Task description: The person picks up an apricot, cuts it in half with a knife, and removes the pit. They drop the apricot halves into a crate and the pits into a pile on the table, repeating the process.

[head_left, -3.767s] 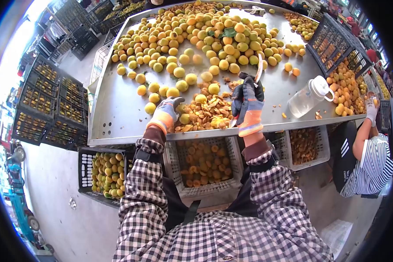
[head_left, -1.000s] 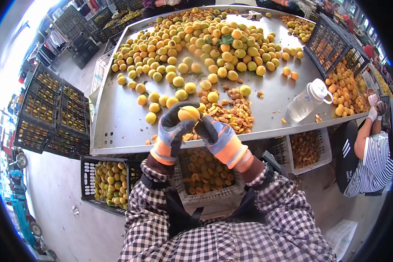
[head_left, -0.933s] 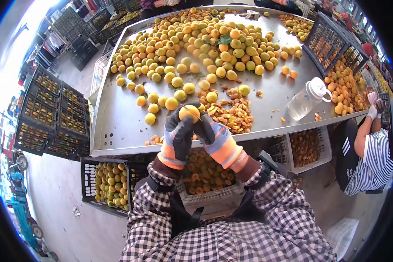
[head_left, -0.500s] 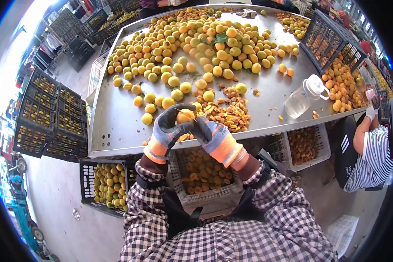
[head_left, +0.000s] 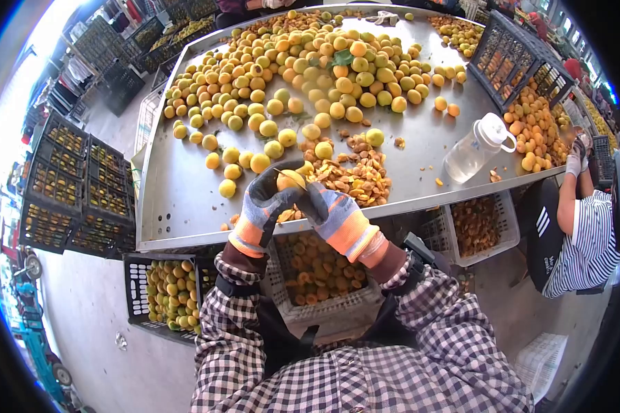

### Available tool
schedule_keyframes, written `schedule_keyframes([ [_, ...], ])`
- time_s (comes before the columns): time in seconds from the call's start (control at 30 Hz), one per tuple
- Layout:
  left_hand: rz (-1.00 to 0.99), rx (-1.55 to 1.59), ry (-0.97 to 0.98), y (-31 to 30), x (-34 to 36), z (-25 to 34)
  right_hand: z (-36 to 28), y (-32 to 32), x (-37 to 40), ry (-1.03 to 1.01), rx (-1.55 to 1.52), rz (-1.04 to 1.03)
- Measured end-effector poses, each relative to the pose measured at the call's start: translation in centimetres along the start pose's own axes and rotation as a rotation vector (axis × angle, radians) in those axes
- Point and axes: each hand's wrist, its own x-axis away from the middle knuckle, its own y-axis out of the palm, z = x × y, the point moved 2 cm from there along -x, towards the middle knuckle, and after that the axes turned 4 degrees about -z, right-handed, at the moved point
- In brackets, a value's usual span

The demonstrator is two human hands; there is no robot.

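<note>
Drawn together from well apart a few seconds ago, now meeting above the near edge of the metal table (head_left: 180,182): gloved left hand (head_left: 260,208) curled around a yellow-orange apricot (head_left: 289,180), gloved right hand (head_left: 334,213) with fingertips bunched against its side, too covered to tell about anything within. Just beyond, partly hidden by both hands, a heap of flat, rough pit-like pieces (head_left: 360,180), then a broad pile of smooth round apricots (head_left: 310,65), with a clear plastic water bottle (head_left: 465,160) to the right and a slatted black crate (head_left: 497,56) farther off. Below, a perforated plastic basket (head_left: 327,310) of apricots between checked sleeves (head_left: 229,327).
</note>
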Motion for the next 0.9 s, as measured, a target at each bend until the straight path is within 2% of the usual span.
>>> schedule_keyframes([
  [0.03,0.001,0.000,-0.002,0.4,0.1,-0.1,0.3,0.3,-0.1,0.036,-0.010,-0.023],
  [0.13,0.192,0.251,0.016,2.4,0.2,-0.9,1.3,1.4,-0.1,0.052,-0.037,0.003],
  [0.2,0.198,0.371,-0.013,3.3,0.3,-1.3,1.6,1.9,0.0,0.034,-0.055,0.040],
  [0.27,0.198,0.517,-0.043,3.3,0.3,-2.0,1.9,2.2,-0.1,0.087,0.061,0.023],
  [0.4,0.079,0.429,-0.045,1.7,-0.1,-1.1,2.5,1.9,-0.1,0.056,0.069,0.032],
  [0.47,-0.039,0.166,0.022,0.6,-0.3,-0.8,2.0,1.0,-0.3,-0.005,0.065,0.004],
  [0.5,-0.040,0.167,0.019,0.7,-0.3,-0.9,1.9,0.8,-0.4,-0.002,0.065,0.004],
  [0.57,0.024,0.211,0.012,0.7,-0.1,-0.9,1.4,0.4,-0.4,0.029,-0.004,-0.021],
  [0.6,0.025,0.210,0.011,1.0,0.0,-0.8,0.9,0.0,-0.4,0.120,0.015,-0.057],
  [0.7,0.110,0.426,-0.051,3.2,0.2,-1.3,1.4,1.1,-0.4,0.112,0.023,-0.045],
  [0.73,0.252,0.625,-0.103,4.0,-0.1,-2.5,2.0,1.9,-0.3,0.117,0.025,-0.043],
  [0.8,0.247,0.688,-0.136,4.0,-0.2,-2.8,2.7,3.1,-0.4,0.197,0.014,-0.047],
  [0.9,0.203,0.736,-0.171,3.3,-0.1,-3.5,2.2,2.5,-0.3,0.190,-0.040,-0.023],
])
